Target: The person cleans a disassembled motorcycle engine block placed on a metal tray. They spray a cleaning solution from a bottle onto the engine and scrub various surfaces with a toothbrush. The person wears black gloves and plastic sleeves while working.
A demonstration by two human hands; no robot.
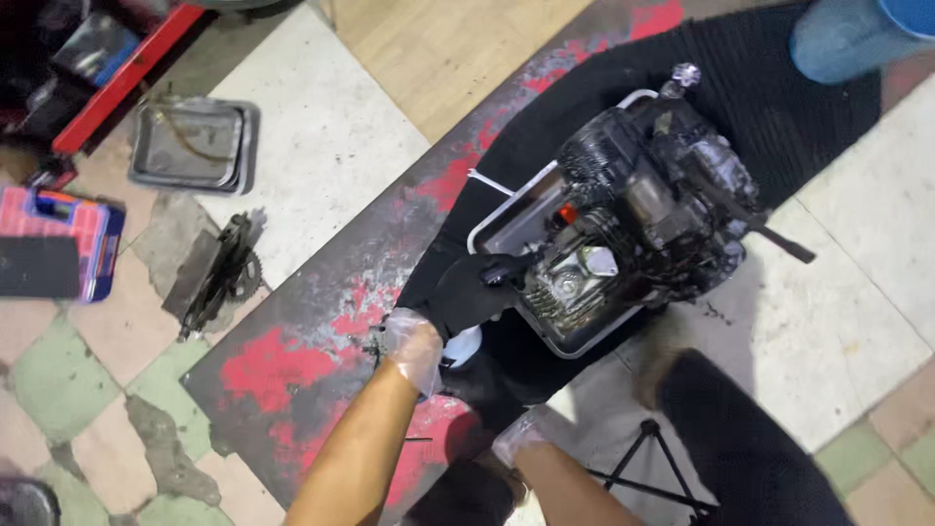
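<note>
Fingers of the left hand (466, 292), sheathed in a black glove over a clear plastic cuff, are curled around a small dark part at the near lower edge of the engine (648, 209); what exactly they grip cannot be told, since the glove and the part are equally dark. Right hand (514, 440), also wearing a clear glove, lies low near the bottom of the view, its fingers hidden against a dark cloth, so their spread cannot be told. Engine: a grimy black block with ribbed fins, a small red fitting and a long black lever jutting to the right, sitting tilted in a shallow white-rimmed metal tray (506, 219). Tray rests on a black ribbed mat (779, 107) spread over a worn metal sheet (292, 360) with patches of red paint. At left on the tiled floor lie a toothed sprocket assembly (219, 273), a stack of empty steel trays (195, 146) and a red-and-blue tool case (58, 255). Another person's blue trouser leg (847, 39) enters at upper right.
</note>
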